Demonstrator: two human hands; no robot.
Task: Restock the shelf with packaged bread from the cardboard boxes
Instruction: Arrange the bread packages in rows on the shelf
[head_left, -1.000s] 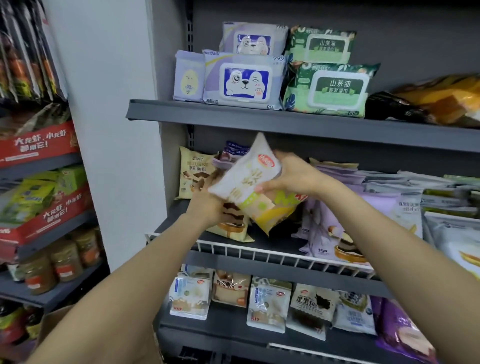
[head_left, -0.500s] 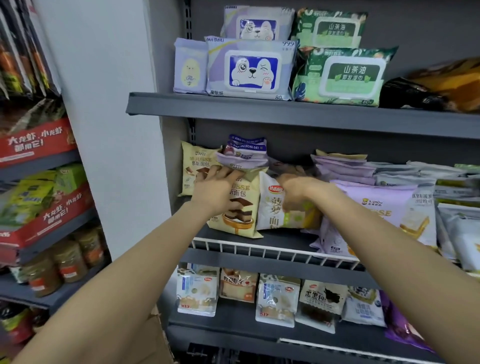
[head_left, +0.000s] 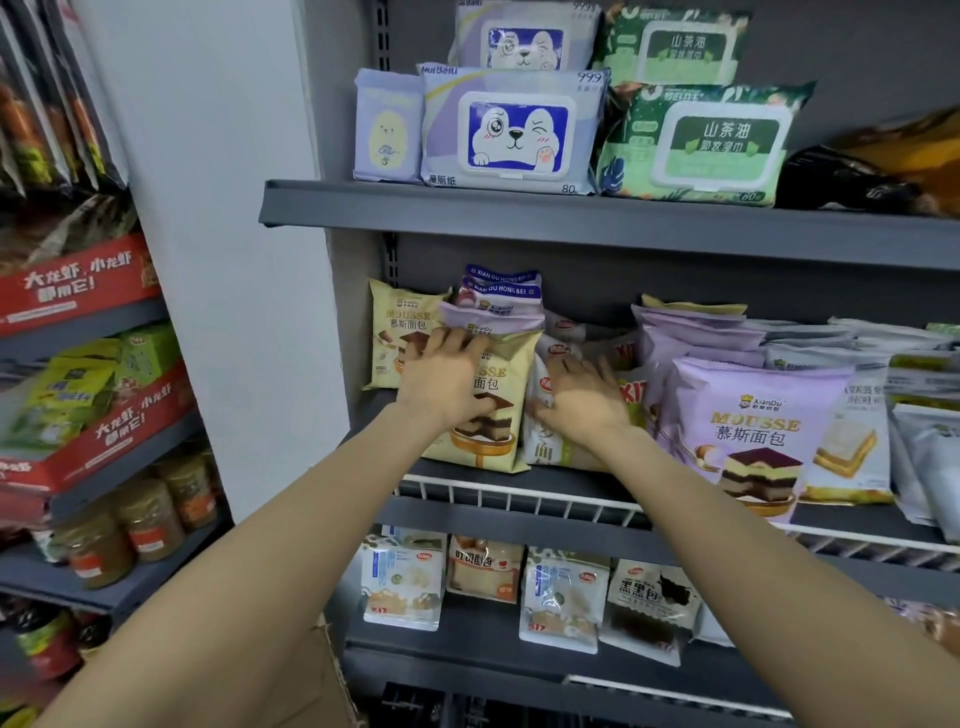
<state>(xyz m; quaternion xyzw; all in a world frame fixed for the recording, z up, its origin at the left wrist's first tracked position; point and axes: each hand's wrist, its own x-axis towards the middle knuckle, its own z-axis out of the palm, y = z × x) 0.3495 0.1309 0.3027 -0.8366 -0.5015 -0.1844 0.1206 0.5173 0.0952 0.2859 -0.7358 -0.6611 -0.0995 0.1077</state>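
— Cream mousse bread pack (head_left: 493, 410) upright on the middle shelf (head_left: 519, 486): left hand (head_left: 441, 376) flat against it, fingers spread?
— Yes. Right hand (head_left: 582, 397) presses the white bread pack (head_left: 545, 436) beside it, now pushed further in.

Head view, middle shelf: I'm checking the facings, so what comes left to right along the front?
Yellow mousse pack at the back → left hand on the front yellow mousse pack → right hand on the white bread pack → purple mousse pack → white toast pack.
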